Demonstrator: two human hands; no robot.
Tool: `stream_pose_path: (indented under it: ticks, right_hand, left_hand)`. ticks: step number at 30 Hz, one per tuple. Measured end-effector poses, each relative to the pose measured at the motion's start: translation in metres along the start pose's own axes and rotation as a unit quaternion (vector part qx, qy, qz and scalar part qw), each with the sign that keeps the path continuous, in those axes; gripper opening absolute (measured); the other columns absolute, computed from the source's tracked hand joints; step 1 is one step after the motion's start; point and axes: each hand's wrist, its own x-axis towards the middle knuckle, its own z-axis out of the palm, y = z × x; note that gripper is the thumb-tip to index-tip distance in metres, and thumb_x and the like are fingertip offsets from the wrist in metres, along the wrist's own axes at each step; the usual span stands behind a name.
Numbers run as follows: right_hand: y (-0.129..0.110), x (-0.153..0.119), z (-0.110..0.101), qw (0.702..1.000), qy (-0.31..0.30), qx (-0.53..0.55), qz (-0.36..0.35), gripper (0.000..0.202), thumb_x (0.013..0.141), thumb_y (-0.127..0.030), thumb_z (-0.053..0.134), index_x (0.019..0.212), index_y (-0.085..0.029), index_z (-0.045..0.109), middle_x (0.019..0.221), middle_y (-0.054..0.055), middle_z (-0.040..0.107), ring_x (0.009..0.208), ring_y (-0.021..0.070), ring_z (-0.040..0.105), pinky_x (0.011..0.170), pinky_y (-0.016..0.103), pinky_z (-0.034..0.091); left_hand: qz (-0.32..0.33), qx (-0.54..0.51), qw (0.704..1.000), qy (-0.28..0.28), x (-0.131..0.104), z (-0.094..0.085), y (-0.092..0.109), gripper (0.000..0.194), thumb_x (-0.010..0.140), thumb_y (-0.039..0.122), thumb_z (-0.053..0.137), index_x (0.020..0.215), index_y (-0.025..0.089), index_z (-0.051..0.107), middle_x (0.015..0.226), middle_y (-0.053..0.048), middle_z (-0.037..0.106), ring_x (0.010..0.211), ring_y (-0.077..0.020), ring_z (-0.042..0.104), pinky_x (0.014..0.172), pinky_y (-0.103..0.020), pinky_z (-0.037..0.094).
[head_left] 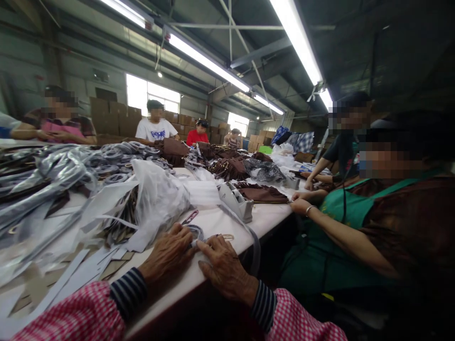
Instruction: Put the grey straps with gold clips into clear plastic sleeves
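Note:
My left hand (168, 251) rests on the white tabletop near its front edge, fingers bent over the near side of a grey coiled strap (196, 231). Close on its right, my right hand (227, 265) has its fingertips at the same coil, where a small white bit (194, 243) shows between the hands. The fingers hide much of what is held. Just beyond them lie scissors with a pinkish handle (191, 217). A thin gold-coloured ring (227, 237) shows behind my right fingers.
A grey tape dispenser (236, 201) stands ahead, a grey strap hanging over the edge beside it. Left are a clear plastic bag (156, 203), paper strips (67, 279) and heaped wrapped straps (71, 166). Brown fringed pieces (261, 192) lie farther back. A co-worker in a green apron (341, 208) sits close right.

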Motion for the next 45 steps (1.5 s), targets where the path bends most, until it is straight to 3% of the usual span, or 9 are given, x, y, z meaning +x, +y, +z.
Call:
stream_pose_path:
  ticks: [3,7,10,13,16,22,29,37,45]
  right_hand:
    - [0.035,0.006,-0.033,0.994,0.076,0.072,0.024,0.037,0.097,-0.026,0.063,0.134,-0.025,0.062,0.126,0.008,0.061,0.119,0.0245,0.054,0.108,0.041,0.044]
    - [0.113,0.029,-0.091,0.949,0.18,0.119,0.229,0.025,0.094,-0.02,0.056,0.115,-0.018,0.07,0.122,0.012,0.062,0.122,0.0274,0.052,0.107,0.044,0.043]
    - [0.16,0.051,-0.117,0.929,0.135,0.155,0.308,0.018,0.092,-0.027,0.058,0.093,-0.015,0.072,0.104,0.012,0.067,0.103,0.0271,0.06,0.089,0.04,0.05]
    - [0.182,0.065,-0.123,0.903,0.045,0.215,0.37,0.024,0.089,-0.038,0.063,0.084,-0.016,0.072,0.086,0.008,0.069,0.076,0.0205,0.062,0.067,0.033,0.049]
    - [0.187,0.069,-0.12,0.878,-0.006,0.259,0.403,0.024,0.082,-0.039,0.069,0.083,-0.016,0.071,0.086,0.006,0.068,0.069,0.015,0.057,0.062,0.028,0.045]
    - [0.19,0.069,-0.114,0.855,0.004,0.305,0.42,0.02,0.074,-0.034,0.071,0.084,-0.017,0.072,0.085,0.002,0.063,0.072,0.013,0.049,0.062,0.026,0.039]
    - [0.19,0.074,-0.107,0.833,0.024,0.342,0.434,0.009,0.084,-0.023,0.072,0.085,-0.015,0.07,0.081,-0.001,0.06,0.067,0.0111,0.048,0.06,0.024,0.04]
    - [0.195,0.075,-0.083,0.764,0.124,0.43,0.464,0.017,0.099,-0.03,0.067,0.099,-0.013,0.066,0.093,0.002,0.066,0.073,0.0127,0.062,0.064,0.026,0.054]
    - [0.191,0.029,-0.059,0.706,0.232,0.507,0.437,0.017,0.085,-0.024,0.077,0.083,-0.015,0.063,0.079,-0.001,0.066,0.06,0.009,0.057,0.051,0.019,0.043]
  left_hand:
    - [-0.005,-0.001,1.0,0.016,-0.003,0.005,-0.001,0.019,0.098,0.033,0.051,0.091,0.022,0.064,0.106,-0.011,0.068,0.105,-0.0346,0.056,0.082,-0.046,0.046]
    - [0.005,-0.066,0.995,0.08,0.003,0.011,-0.006,0.021,0.097,0.037,0.049,0.088,0.023,0.061,0.095,-0.008,0.066,0.097,-0.0311,0.058,0.081,-0.044,0.047]
    - [0.0,-0.108,0.989,0.104,0.012,0.013,-0.001,0.02,0.097,0.037,0.049,0.084,0.024,0.058,0.09,-0.006,0.064,0.093,-0.0292,0.058,0.082,-0.042,0.049]
    - [0.013,-0.107,0.991,0.083,0.017,0.018,0.007,0.016,0.095,0.035,0.052,0.086,0.024,0.059,0.095,-0.007,0.066,0.098,-0.0306,0.057,0.082,-0.042,0.049]
    - [0.023,-0.102,0.991,0.081,0.016,0.025,0.008,0.012,0.095,0.031,0.055,0.088,0.024,0.061,0.099,-0.008,0.067,0.102,-0.0311,0.056,0.085,-0.043,0.048]
    - [0.026,-0.122,0.988,0.087,0.016,0.032,0.002,0.008,0.095,0.027,0.057,0.09,0.023,0.061,0.1,-0.009,0.067,0.103,-0.0305,0.055,0.089,-0.044,0.049]
    - [-0.015,-0.172,0.981,0.092,0.017,0.018,0.007,0.024,0.098,0.038,0.05,0.082,0.023,0.06,0.095,-0.009,0.066,0.101,-0.0319,0.056,0.088,-0.046,0.049]
    - [-0.07,-0.221,0.965,0.121,0.021,0.016,-0.001,0.031,0.091,0.048,0.049,0.082,0.023,0.065,0.097,-0.01,0.069,0.101,-0.0342,0.058,0.089,-0.049,0.049]
    - [-0.101,-0.238,0.958,0.123,0.02,0.01,0.001,0.037,0.087,0.055,0.051,0.079,0.023,0.067,0.095,-0.01,0.07,0.099,-0.0342,0.06,0.089,-0.048,0.049]
